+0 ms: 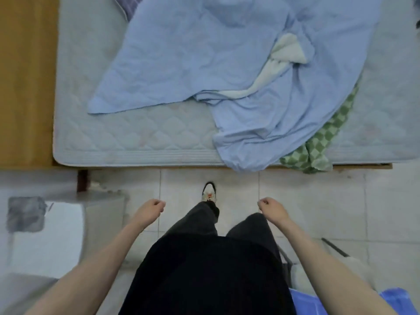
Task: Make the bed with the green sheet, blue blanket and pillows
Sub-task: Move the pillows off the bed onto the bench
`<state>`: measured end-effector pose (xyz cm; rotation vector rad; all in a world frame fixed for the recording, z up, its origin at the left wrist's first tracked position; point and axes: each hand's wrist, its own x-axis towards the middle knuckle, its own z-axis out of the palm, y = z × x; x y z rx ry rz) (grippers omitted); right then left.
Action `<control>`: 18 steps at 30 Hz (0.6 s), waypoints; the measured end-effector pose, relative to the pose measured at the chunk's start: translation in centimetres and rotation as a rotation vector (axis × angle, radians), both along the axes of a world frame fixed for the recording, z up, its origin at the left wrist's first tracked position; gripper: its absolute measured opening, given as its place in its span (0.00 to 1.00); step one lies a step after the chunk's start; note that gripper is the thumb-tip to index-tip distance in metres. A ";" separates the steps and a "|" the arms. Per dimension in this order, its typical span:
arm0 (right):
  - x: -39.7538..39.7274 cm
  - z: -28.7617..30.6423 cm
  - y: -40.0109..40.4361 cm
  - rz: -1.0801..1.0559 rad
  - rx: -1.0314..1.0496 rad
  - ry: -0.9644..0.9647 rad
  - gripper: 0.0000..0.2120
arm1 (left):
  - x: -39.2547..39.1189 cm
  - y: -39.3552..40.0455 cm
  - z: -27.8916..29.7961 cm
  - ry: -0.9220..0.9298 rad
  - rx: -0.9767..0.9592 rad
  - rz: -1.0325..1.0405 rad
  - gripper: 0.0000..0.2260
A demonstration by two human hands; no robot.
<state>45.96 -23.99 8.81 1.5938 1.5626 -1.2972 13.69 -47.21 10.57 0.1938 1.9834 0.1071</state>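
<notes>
Both grips empty: left hand and right hand with fingers loosely curled, holding nothing, hanging over the tiled floor just short of the bed, well apart from each other, on either side of dark trousers and one white shoe.

Ahead, a bare quilted mattress on a wooden bed frame. Lying rumpled across its middle and right, the blue blanket, one corner spilling over the near edge toward the floor. Showing through its folds, a white fleecy lining or cloth; cannot tell which. Tucked under the blanket's right edge and drooping over the same near edge, the green sheet, checked in two greens. Barely in view at the top left, part of a purple pillow, half covered by the blanket.

At the lower left, a white box-like unit, blurred. At the bottom right, a blue plastic container, contents hidden.
</notes>
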 end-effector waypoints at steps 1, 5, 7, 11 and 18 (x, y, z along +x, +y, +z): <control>-2.7 0.4 1.5 0.013 0.012 0.008 0.15 | -1.4 -0.9 0.2 -0.010 -0.022 0.043 0.12; -12.4 2.0 6.4 -0.058 0.066 0.145 0.14 | -4.8 -2.1 0.5 -0.045 -0.103 0.115 0.11; -16.1 2.3 8.2 -0.017 0.075 0.197 0.13 | -5.9 -0.6 0.2 -0.068 -0.124 0.089 0.10; -20.6 1.1 11.3 0.051 0.009 0.191 0.13 | -8.5 6.2 -0.5 -0.142 -0.066 0.040 0.08; -26.7 -0.9 17.5 0.246 -0.131 -0.031 0.13 | -18.1 21.1 -0.6 -0.080 0.223 0.137 0.11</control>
